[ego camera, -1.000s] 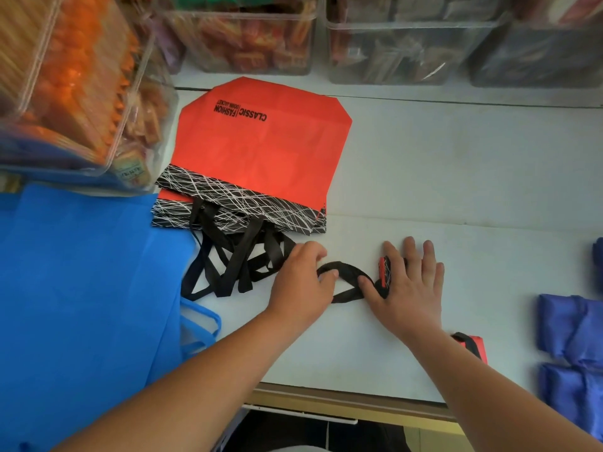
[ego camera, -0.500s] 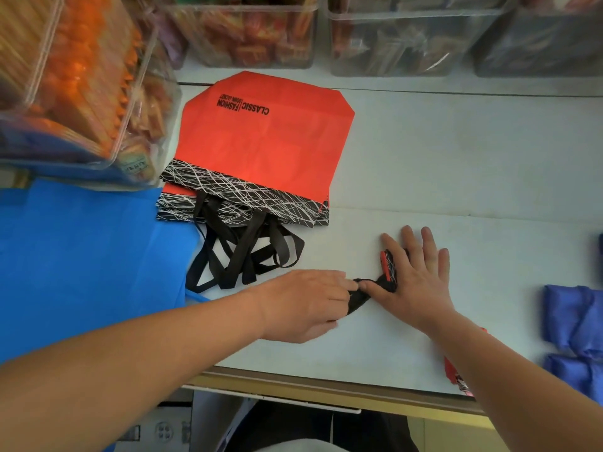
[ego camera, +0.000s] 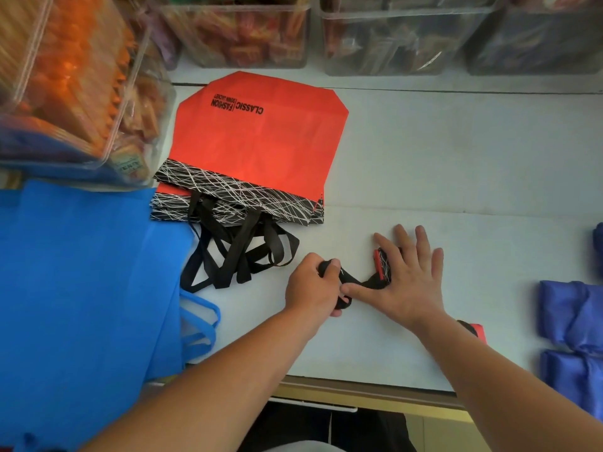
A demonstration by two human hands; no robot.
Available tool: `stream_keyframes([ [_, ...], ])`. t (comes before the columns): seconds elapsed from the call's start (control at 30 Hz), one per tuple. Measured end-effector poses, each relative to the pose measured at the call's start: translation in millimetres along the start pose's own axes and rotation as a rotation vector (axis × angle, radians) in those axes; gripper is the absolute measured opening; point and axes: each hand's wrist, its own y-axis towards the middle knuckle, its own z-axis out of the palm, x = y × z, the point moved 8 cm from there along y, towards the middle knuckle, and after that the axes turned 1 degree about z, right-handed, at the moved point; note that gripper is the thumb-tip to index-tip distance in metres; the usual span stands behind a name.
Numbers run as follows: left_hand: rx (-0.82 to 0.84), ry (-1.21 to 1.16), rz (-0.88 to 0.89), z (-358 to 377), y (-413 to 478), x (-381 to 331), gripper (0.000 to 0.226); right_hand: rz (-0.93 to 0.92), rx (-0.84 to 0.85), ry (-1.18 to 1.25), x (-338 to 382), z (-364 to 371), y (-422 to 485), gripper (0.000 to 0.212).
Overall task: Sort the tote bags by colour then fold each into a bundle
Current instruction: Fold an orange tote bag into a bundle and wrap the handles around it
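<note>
A folded red tote bag (ego camera: 381,265) lies under my right hand (ego camera: 404,282), which presses flat on it with straight fingers; only its red and black-patterned end and a red bit (ego camera: 479,331) by my wrist show. My left hand (ego camera: 313,288) grips that bag's black strap (ego camera: 365,283), curled round it. A stack of flat red tote bags (ego camera: 261,151) with black patterned bands and tangled black handles (ego camera: 235,252) lies behind. Light blue tote bags (ego camera: 85,288) lie at the left. Folded dark blue bundles (ego camera: 571,321) sit at the right.
Clear plastic bins of packets (ego camera: 235,34) line the back of the white table (ego camera: 456,164), and a large bin of orange items (ego camera: 65,76) overhangs the left. The table's front edge (ego camera: 375,391) runs just below my forearms.
My left hand has closed round the black strap and drawn it left, away from the folded bag. My right hand has stayed pressed on the bag.
</note>
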Motion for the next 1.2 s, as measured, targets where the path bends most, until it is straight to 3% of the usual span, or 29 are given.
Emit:
stream_keyframes([
  [0.23, 0.058, 0.055, 0.075, -5, 3, -5, 0.028, -0.007, -0.058, -0.091, 0, 6, 0, 0.105],
  [0.53, 0.177, 0.118, 0.075, 6, 10, -14, 0.031, -0.191, -0.134, -0.163, -6, 14, 4, 0.068],
  [0.8, 0.164, 0.21, 0.026, 2, 5, -15, 0.03, -0.214, -0.019, -0.025, -11, 9, 4, 0.06],
  [0.87, 0.169, 0.214, 0.023, 1, 4, -16, 0.031, -0.133, -0.089, 0.105, -21, -3, 0, 0.056],
  [0.97, 0.143, 0.225, 0.0, 0, 4, -17, 0.032, 0.241, -0.215, 0.159, -51, -27, -10, 0.074],
  [1.03, 0.13, 0.242, -0.005, -1, -1, -16, 0.034, 0.394, -0.086, 0.203, -55, -24, -12, 0.073],
  [1.2, 0.092, 0.303, 0.011, 1, -16, -19, 0.036, 0.427, 0.103, 0.439, -42, -23, 12, 0.054],
])
